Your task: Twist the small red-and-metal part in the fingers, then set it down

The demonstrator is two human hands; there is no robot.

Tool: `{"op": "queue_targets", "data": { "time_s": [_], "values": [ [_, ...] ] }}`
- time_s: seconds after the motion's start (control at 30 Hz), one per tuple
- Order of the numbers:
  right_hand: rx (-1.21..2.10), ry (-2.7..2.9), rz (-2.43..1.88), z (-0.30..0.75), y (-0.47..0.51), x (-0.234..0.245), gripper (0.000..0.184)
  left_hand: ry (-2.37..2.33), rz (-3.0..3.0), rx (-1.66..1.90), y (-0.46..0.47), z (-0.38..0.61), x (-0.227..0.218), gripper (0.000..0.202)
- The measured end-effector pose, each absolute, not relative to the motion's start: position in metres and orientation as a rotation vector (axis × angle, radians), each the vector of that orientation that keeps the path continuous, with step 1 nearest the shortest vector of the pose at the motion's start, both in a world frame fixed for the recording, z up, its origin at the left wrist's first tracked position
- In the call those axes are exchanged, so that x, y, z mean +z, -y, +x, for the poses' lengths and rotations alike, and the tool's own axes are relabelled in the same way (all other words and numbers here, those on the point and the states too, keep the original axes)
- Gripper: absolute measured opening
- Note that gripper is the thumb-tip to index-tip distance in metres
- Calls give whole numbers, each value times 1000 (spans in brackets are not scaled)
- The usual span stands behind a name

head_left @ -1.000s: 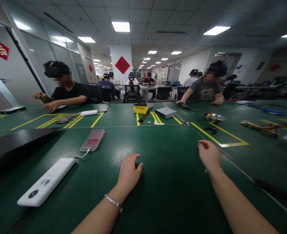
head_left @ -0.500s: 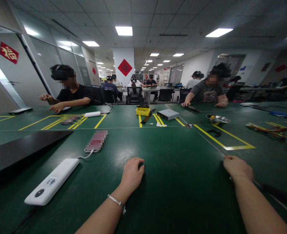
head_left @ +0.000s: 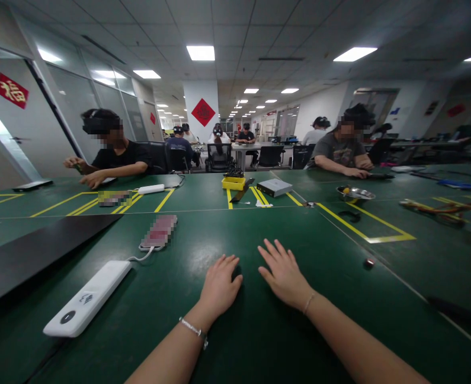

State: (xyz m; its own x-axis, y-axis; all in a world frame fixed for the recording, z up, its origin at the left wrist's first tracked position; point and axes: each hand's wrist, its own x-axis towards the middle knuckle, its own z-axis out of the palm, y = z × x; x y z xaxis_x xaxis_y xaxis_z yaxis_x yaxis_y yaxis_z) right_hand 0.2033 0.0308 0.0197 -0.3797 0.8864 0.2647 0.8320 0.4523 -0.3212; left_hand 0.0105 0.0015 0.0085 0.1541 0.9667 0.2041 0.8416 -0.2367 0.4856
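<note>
My left hand [head_left: 220, 286] rests on the green table [head_left: 259, 341], fingers loosely stretched and thumb apart, holding nothing. Beside it, my right hand [head_left: 285, 273] is spread over the tabletop with nothing in it; whether it touches the surface I cannot tell. A small, shiny reddish-brown object [head_left: 368, 263] sits on the table to the right of my right hand, too small to name. On the left lie a long white device [head_left: 89, 298] with a dark round button and, joined to it by a white cable, a phone [head_left: 159, 232] with a blurred screen.
A dark flat panel [head_left: 39, 253] is at the left. Farther back are a yellow tray [head_left: 233, 184] of dark items, a grey box [head_left: 274, 187], a metal bowl [head_left: 356, 193] and bundled wires [head_left: 435, 210]. Two people sit across the table, their hands at the far side.
My right hand has moved left from beside the table seam and opened, leaving the small shiny object in view there. The person across at right has shifted their hands rightward.
</note>
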Motion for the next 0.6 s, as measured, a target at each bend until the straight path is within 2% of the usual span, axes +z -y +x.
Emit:
{"op": "queue_targets", "data": {
  "time_s": [0.13, 0.23, 0.37, 0.43, 0.6],
  "values": [
    [439, 2474, -1313, 188, -17, 10, 47, -1743, 2260, 572, 2, 11, 7, 44],
    [315, 2505, -1379, 200, -27, 16, 46, -1755, 2278, 520, 3, 11, 7, 44],
    [-112, 2134, -1886, 253, -52, 38, 47, -1776, 2254, 461, 3, 10, 9, 43],
    [-225, 1849, -2190, 293, -61, 47, 47, -1780, 2244, 453, 2, 10, 9, 43],
    [-14, 1315, -2597, 377, -72, 38, 63, -1771, 2231, 478, 2, 10, 9, 41]
  ]
}}
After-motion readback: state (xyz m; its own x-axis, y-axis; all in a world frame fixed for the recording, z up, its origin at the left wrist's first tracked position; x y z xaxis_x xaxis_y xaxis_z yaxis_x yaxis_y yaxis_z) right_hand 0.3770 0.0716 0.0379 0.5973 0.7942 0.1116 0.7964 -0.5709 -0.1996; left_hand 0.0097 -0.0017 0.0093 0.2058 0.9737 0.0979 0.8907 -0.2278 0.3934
